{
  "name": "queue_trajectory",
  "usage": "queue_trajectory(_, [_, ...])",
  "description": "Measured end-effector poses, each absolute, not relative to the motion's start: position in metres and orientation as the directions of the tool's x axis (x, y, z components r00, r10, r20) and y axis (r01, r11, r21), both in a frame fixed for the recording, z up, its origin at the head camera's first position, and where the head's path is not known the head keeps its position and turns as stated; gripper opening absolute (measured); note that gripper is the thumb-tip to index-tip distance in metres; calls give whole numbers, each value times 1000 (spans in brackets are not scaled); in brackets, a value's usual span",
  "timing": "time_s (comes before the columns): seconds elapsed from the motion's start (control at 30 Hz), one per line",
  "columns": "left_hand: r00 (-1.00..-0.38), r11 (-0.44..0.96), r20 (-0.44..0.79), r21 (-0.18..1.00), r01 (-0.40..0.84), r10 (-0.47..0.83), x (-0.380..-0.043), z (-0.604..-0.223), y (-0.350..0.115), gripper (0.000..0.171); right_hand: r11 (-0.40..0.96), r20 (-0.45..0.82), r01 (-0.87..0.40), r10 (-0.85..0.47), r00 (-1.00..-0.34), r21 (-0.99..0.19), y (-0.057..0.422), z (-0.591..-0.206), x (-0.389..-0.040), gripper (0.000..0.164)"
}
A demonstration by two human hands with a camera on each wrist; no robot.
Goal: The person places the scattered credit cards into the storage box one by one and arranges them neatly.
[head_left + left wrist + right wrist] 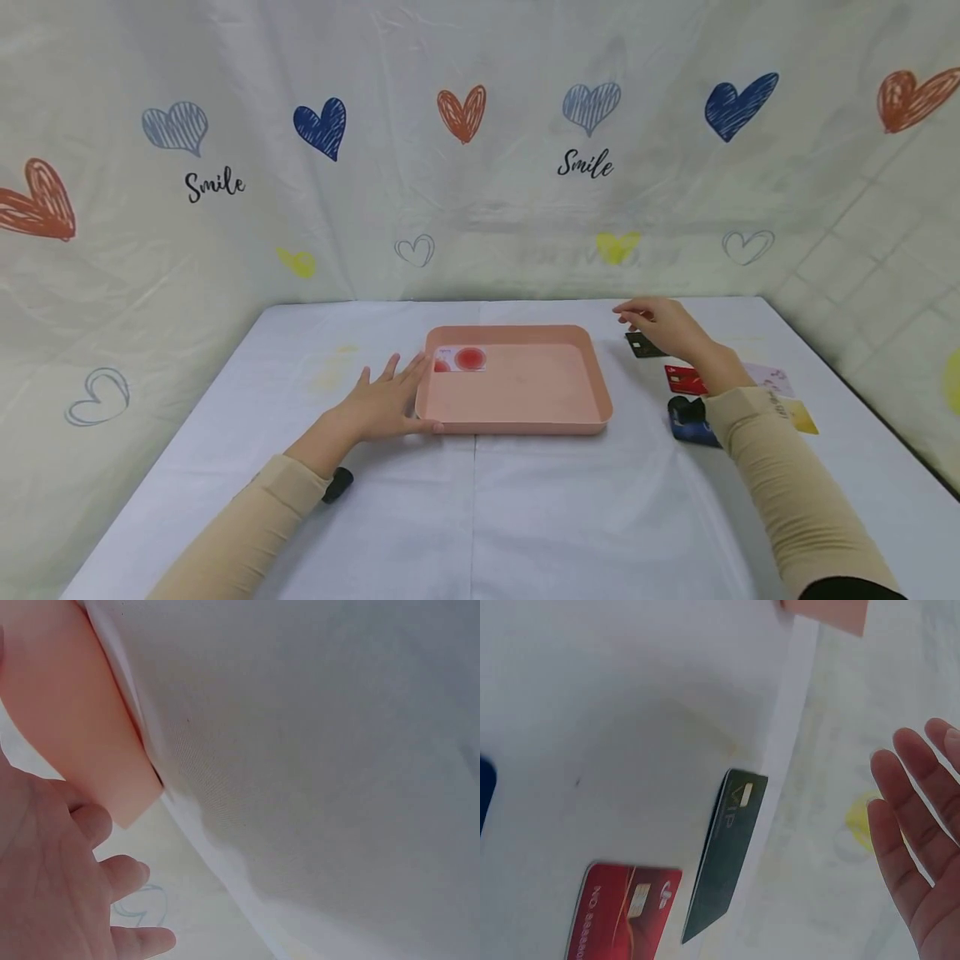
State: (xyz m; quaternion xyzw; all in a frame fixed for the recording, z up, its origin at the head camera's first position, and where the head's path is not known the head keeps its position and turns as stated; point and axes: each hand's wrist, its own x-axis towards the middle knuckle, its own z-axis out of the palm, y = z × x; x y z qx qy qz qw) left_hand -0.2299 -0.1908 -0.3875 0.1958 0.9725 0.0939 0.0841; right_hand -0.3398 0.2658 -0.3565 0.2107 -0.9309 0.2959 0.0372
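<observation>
My left hand (382, 407) rests with spread fingers against the left side of a pink tray (532, 396), thumb near its front corner. A white card with red round prints (460, 359) lies in the tray's back left corner. My right hand (667, 327) hovers over a dark green VIP card (729, 851) on the table, right of the tray. In the right wrist view its fingers are loosely bent, apart from that card, with nothing held. Closer to me lies a red card (622, 907) with a chip.
Beneath and beside my right forearm lie a blue card (692, 432), a pale floral card (772, 380) and a yellow card (802, 416). A white cloth covers the table (480, 508). Behind it hangs a pale sheet (510, 200) printed with hearts.
</observation>
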Motion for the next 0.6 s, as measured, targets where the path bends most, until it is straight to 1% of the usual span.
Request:
queue_trajectory(0.3, [-910,906,-129,221,361,394,-228,-386,-190,114,784,150,-339,-307,-940,-520,282,-366,-347,31])
queue_trajectory(0.6, [-912,909,-132,216,356,388,-229,-386,-190,114,819,92,-290,-282,-955,-495,298,-369,-349,35])
